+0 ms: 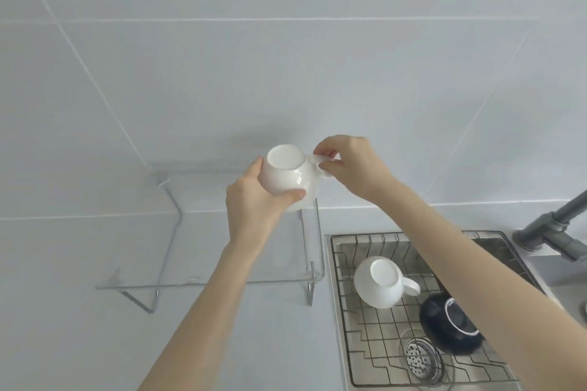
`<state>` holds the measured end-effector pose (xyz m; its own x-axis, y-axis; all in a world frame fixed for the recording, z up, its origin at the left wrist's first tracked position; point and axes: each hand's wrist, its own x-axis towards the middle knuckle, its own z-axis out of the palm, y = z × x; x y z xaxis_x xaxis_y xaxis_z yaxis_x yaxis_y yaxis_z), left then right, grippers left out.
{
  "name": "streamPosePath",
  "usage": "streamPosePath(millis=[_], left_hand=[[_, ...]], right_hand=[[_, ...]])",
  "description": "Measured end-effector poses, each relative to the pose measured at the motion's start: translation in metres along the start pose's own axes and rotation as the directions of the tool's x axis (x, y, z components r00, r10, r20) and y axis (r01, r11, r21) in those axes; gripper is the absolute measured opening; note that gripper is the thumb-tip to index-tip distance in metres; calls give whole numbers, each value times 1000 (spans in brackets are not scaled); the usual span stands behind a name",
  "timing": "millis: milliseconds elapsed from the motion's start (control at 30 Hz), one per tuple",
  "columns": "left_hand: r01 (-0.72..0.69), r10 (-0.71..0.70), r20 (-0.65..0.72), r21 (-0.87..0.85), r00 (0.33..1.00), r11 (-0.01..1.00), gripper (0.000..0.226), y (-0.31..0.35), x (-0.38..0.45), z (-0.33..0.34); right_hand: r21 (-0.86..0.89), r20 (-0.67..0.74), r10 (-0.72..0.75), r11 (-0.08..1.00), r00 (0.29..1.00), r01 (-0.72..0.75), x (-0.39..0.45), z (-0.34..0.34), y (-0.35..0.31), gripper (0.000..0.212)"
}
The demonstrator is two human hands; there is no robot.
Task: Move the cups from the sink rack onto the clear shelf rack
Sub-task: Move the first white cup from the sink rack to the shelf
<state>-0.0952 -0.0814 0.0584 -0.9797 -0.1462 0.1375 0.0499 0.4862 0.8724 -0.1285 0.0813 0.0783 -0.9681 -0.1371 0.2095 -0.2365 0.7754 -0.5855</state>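
A white cup (287, 174) is held upside down over the back right corner of the clear shelf rack (203, 282). My left hand (254, 203) wraps its round body from the left and below. My right hand (347, 162) pinches its handle from the right. Whether the cup touches the shelf I cannot tell. A second white cup (381, 282) lies upside down on the wire sink rack (368, 336). A dark blue cup (451, 327) lies tipped on the same rack, partly hidden by my right forearm.
The clear shelf stands on thin metal legs on the white counter, left of the steel sink. A round drain strainer (422, 359) shows under the wire rack. A grey faucet (559, 225) rises at the right edge. White tiled wall fills the back.
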Motion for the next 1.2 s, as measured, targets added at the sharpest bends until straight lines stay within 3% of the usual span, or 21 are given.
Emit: streamPosePath(millis=[233, 700, 967, 1033, 1200], left_hand=[[68, -68, -47, -6, 997, 998, 48, -31, 19, 4], [79, -64, -167, 82, 984, 993, 77, -49, 17, 32], [55, -48, -57, 123, 997, 991, 82, -45, 16, 34], [-13, 24, -78, 133, 997, 991, 80, -33, 6, 36], [-397, 393, -112, -15, 913, 918, 46, 7, -38, 59]], right_hand=[[51, 46, 11, 999, 999, -13, 29, 39, 7, 19], [120, -1, -1, 993, 1000, 2, 38, 56, 20, 22], [125, 28, 27, 992, 999, -31, 27, 41, 28, 40], [173, 3, 90, 981, 996, -90, 14, 28, 34, 40], [206, -16, 275, 942, 961, -266, -37, -3, 71, 28]])
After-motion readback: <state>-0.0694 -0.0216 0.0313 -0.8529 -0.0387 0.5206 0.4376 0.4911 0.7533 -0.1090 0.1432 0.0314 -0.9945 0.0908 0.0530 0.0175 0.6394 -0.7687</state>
